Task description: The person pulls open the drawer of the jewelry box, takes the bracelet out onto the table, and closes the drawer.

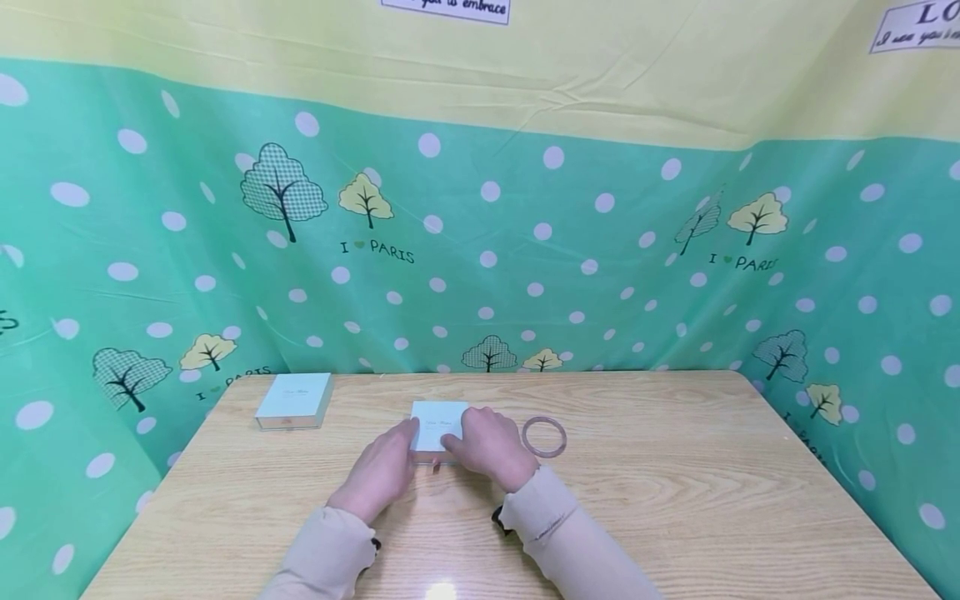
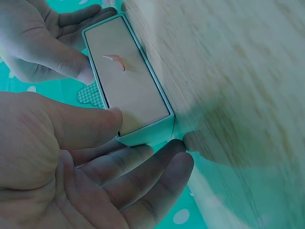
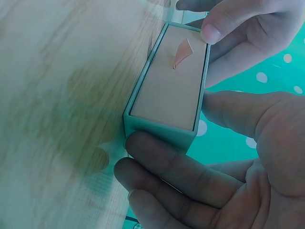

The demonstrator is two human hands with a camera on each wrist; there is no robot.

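Observation:
A small pale blue gift box with printed lettering on its lid lies on the wooden table between both hands. Its drawer front is beige, flush in the sleeve, with a short pinkish ribbon tab sticking out. My left hand grips the box at its left side, thumb at the top edge and fingers along the side wall. From the right, my right hand holds it too, its thumb lying over the top face and fingers against the right side.
A second pale blue box of the same look sits at the table's back left. Just right of my right hand lies a translucent purplish bangle. A green and yellow patterned curtain hangs behind the table.

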